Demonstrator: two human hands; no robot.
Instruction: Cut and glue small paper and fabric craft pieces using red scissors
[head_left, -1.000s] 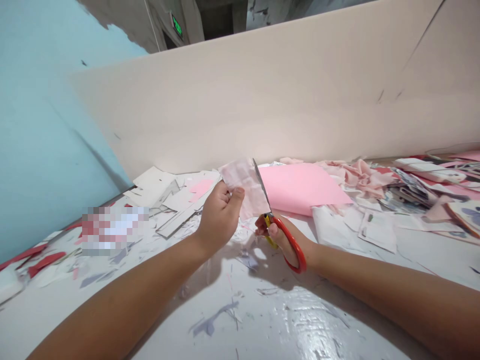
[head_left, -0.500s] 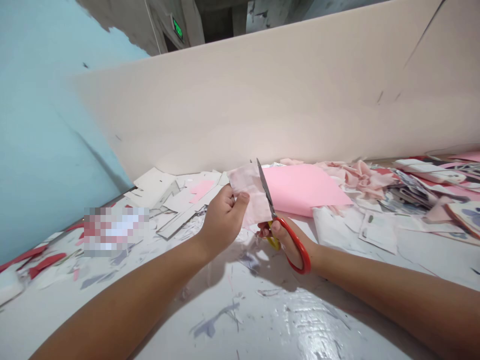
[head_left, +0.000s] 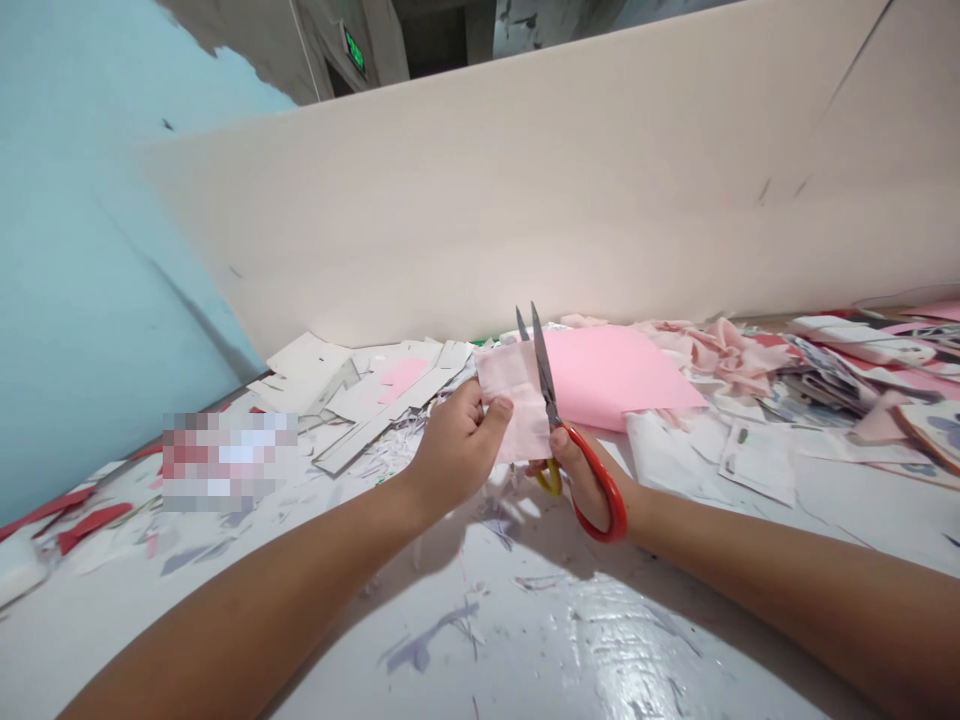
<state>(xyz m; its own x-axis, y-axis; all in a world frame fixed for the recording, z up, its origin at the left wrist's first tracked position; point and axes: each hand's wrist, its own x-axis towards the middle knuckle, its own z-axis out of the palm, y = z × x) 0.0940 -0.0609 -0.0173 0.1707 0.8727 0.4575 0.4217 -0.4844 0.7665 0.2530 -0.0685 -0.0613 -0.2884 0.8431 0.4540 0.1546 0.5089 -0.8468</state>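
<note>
My left hand (head_left: 455, 449) pinches a small pale pink piece of fabric (head_left: 516, 398) between thumb and fingers, holding it upright above the table. My right hand (head_left: 581, 476) grips red-handled scissors (head_left: 559, 430) by the loops. The blades point up and away, slightly parted, along the right edge of the fabric piece. Both hands are close together just above the white table (head_left: 525, 640).
A bright pink sheet (head_left: 607, 380) lies behind the hands. White card offcuts (head_left: 345, 395) are piled at the left, crumpled pink fabric scraps (head_left: 720, 350) and printed papers (head_left: 832, 385) at the right. A tall beige board (head_left: 525, 190) walls the back. Paper snippets litter the tabletop.
Both hands shifted slightly right and lower. The scissor blades, shut before, now stand a little parted at the fabric's right edge, and the fabric piece looks smaller.
</note>
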